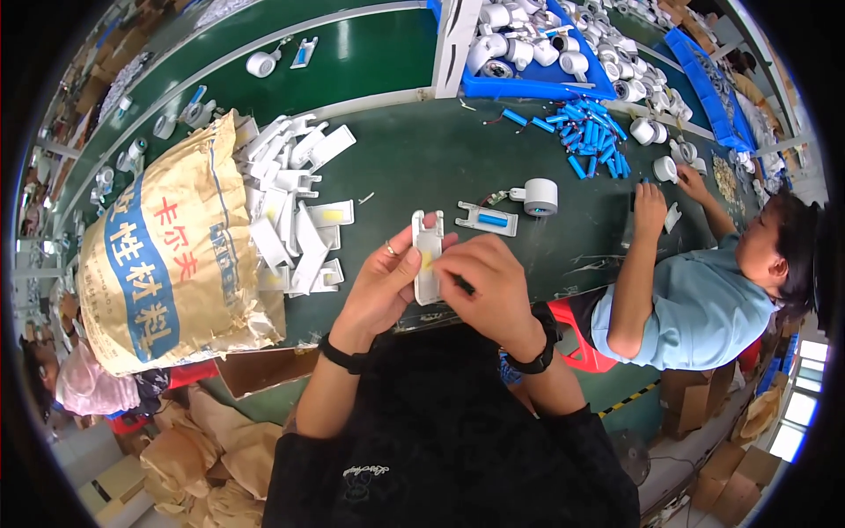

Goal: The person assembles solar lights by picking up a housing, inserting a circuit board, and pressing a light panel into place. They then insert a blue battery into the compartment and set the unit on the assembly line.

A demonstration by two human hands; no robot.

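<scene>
A white plastic casing [428, 283], narrow with two prongs at its upper end and a yellow patch inside, stands tilted in front of my chest. My left hand [380, 286] is closed around its left side, thumb on its face. At the casing's right edge, my right hand [489, 286] is closed with bent fingers around a small dark thing [464, 284], too hidden to name. Just beyond my hands lies a similar white casing [473, 219] with a blue cylindrical battery [493, 220] in it, beside a round white lamp head [535, 196] with wires.
At left, a brown paper sack [189, 299] spills a heap of white casings [308, 242] onto the green bench [396, 132]. Blue batteries [590, 136] are piled at the back right, near a blue tray [537, 86] of lamp heads. A co-worker [678, 304] sits at the right.
</scene>
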